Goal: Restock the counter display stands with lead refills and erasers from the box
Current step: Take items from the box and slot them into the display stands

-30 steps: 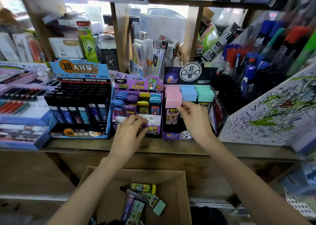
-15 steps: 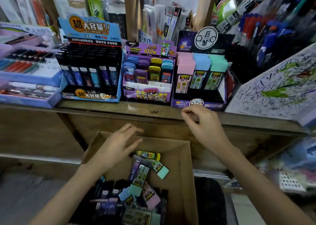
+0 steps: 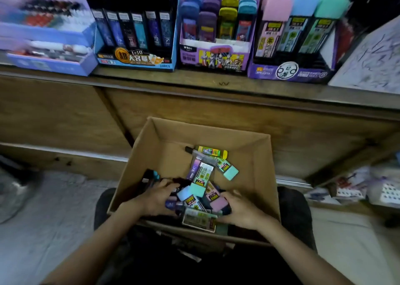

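The erasers and lead refill packs (image 3: 200,177) lie in a loose, mixed heap on the floor of the cardboard box (image 3: 259,165), mostly towards its near wall. The left hand (image 3: 155,200) is sunk into the dark packs at the heap's left side with its fingers bent. The right hand (image 3: 240,211) curls against a pink eraser (image 3: 218,204) at the heap's right. Whether either hand actually has a firm grip on anything, I cannot tell. Because the stock is jumbled and overlapping, a hurried grab could lift two kinds at once or let a slick sleeved piece slide back into the box. Beyond the box's far wall, up on the counter, the eraser stand (image 3: 292,70) and the purple lead refill stand (image 3: 214,61) sit side by side, so a mixed handful risks landing in the wrong slot.
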A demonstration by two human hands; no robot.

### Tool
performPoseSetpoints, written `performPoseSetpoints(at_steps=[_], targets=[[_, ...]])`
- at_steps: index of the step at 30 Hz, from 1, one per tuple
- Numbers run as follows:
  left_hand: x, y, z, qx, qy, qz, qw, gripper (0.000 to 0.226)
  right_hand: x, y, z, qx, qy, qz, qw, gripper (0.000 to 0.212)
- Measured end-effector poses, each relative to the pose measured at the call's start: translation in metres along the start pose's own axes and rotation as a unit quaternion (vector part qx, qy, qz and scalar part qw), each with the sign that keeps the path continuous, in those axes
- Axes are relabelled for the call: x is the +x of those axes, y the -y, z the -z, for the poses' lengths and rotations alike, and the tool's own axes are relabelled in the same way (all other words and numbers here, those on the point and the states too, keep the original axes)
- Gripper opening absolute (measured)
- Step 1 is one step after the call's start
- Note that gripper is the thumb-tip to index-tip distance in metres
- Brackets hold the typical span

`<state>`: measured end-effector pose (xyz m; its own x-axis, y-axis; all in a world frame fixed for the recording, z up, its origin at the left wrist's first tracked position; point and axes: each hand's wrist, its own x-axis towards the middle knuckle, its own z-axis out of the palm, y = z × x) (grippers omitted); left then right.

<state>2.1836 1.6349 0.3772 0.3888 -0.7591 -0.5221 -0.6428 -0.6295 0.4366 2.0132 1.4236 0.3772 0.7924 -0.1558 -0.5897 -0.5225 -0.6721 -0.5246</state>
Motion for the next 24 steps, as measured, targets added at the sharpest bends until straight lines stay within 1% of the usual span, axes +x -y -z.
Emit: performPoseSetpoints(at_steps=[2, 3, 5, 7, 9, 10, 11, 13, 15, 16, 17, 19, 24], targets=[[0.004, 0.004, -0.001, 0.054, -0.015, 0.014, 0.998, 0.088, 0.005, -0.001, -0.008, -0.03, -0.04, -0.003, 0.999, 0.069], [0.007, 0.006, -0.001, 0.055, -0.022, 0.019, 0.998, 0.086, 0.006, -0.001, -0.011, -0.03, -0.055, -0.005, 0.998, 0.069], [0.011, 0.01, -0.003, 0.011, -0.034, 0.03, 0.999, 0.076, 0.009, -0.002, -0.013, -0.003, -0.072, -0.015, 0.997, 0.065], [0.014, 0.011, -0.004, -0.039, -0.063, 0.032, 0.997, 0.059, 0.01, -0.005, -0.014, 0.034, -0.081, -0.027, 0.996, 0.064], [0.018, 0.011, -0.006, -0.066, -0.104, 0.032, 0.992, 0.042, 0.011, -0.008, -0.016, 0.041, -0.102, -0.037, 0.993, 0.061], [0.019, 0.011, -0.007, -0.072, -0.115, 0.035, 0.99, 0.039, 0.012, -0.01, -0.016, 0.037, -0.117, -0.045, 0.991, 0.058], [0.019, 0.011, -0.008, -0.078, -0.114, 0.038, 0.99, 0.04, 0.013, -0.011, -0.015, 0.036, -0.132, -0.055, 0.989, 0.055], [0.016, 0.011, -0.01, -0.083, -0.074, 0.043, 0.993, 0.056, 0.013, -0.01, -0.014, 0.055, -0.147, -0.072, 0.985, 0.051], [0.014, 0.01, -0.011, -0.032, -0.036, 0.04, 0.998, 0.073, 0.012, -0.009, -0.013, 0.087, -0.149, -0.078, 0.982, 0.05], [0.013, 0.009, -0.011, -0.003, -0.032, 0.04, 0.999, 0.076, 0.011, -0.009, -0.014, 0.104, -0.148, -0.078, 0.981, 0.05], [0.013, 0.008, -0.012, 0.012, -0.034, 0.043, 0.998, 0.077, 0.011, -0.008, -0.014, 0.116, -0.144, -0.076, 0.98, 0.051], [0.014, 0.007, -0.012, 0.004, -0.045, 0.05, 0.998, 0.07, 0.009, -0.008, -0.014, 0.127, -0.131, -0.069, 0.981, 0.053], [0.013, 0.007, -0.01, -0.132, -0.055, 0.061, 0.988, 0.052, 0.01, -0.011, -0.016, 0.14, -0.116, -0.072, 0.981, 0.046]])
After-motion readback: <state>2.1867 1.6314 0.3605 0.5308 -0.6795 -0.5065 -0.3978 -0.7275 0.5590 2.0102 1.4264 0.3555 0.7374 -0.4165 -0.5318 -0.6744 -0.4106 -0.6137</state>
